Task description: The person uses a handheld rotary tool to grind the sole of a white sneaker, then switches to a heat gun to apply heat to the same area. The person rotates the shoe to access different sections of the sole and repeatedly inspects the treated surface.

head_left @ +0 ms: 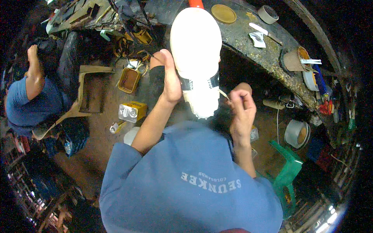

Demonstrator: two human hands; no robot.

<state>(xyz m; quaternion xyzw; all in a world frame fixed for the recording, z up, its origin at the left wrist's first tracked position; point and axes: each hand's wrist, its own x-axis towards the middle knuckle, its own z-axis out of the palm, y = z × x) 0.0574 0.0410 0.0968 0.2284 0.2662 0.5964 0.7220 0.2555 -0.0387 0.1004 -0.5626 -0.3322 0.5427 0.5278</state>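
Bottom up in front of me is a white shoe [196,42], so brightly lit that its surface detail is lost. A dark band with pale lettering crosses it lower down, and ragged white material [204,105] hangs at its near end. My left hand [173,79] holds the shoe's left side; the thumb points up and the other fingers are mostly hidden behind the shoe. At the right, my right hand [241,105] is closed in a pinch on a thin pale strip [223,94], which reaches toward the shoe's near end.
A worn bench [248,50] curves along the far right, carrying a round yellow lid [223,14], a white-handled knife [264,33] and a brown pot [293,61]. Yellow tins [134,111] stand on the floor. A green plastic chair [287,167] is at right; another person [37,97] sits at left.
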